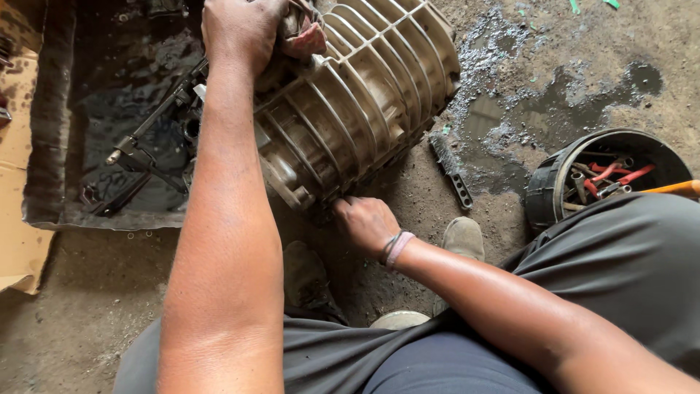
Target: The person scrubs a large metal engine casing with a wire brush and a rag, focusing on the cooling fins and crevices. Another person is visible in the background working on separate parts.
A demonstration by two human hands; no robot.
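Gripping the ribbed metal casing (357, 102), left hand (240, 29) fingers closed on top, right hand (367, 222) fingers curled beneath

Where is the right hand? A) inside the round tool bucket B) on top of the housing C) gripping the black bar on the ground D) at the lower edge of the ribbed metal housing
D: the right hand sits at the lower edge of the ribbed metal housing, clear of the tool bucket and black bar.
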